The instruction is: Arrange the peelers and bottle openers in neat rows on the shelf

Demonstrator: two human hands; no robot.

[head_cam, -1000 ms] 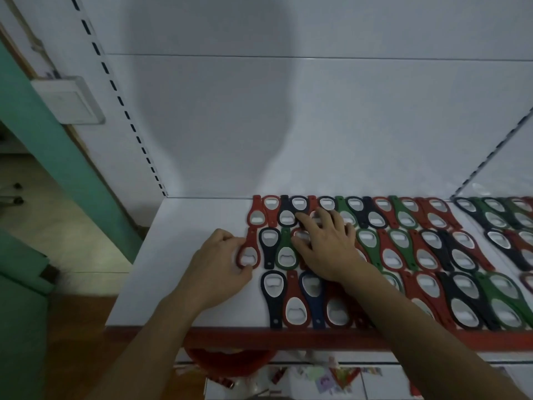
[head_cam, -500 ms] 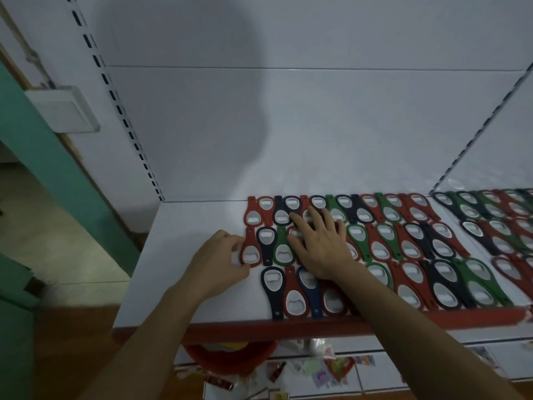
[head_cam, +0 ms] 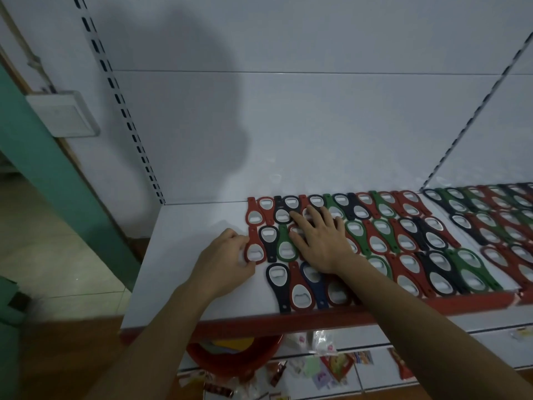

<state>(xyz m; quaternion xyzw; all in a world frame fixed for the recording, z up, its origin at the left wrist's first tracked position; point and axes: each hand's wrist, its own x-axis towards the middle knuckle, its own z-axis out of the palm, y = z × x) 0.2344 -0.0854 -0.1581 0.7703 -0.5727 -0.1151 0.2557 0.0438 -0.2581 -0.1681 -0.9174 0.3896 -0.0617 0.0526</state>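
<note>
Several red, green, black and blue bottle openers [head_cam: 377, 241] lie in three rows on the white shelf [head_cam: 190, 255]. My left hand [head_cam: 223, 262] has curled fingers pinching the left edge of a red opener [head_cam: 253, 251] at the left end of the middle row. My right hand [head_cam: 320, 239] lies flat with spread fingers, pressing on openers in the back and middle rows and hiding a few of them. A black opener [head_cam: 278, 281] starts the front row. No peelers are visible.
The shelf's red front lip [head_cam: 331, 317] runs across below the rows. A slotted upright [head_cam: 121, 108] stands at the left, another at the right [head_cam: 473, 108]. A red basin [head_cam: 233, 356] and loose packets [head_cam: 334, 365] sit on the lower level. More openers [head_cam: 496, 215] fill the neighbouring shelf.
The camera view shifted slightly to the left. Both hands stay on the same openers, with almost no movement.
</note>
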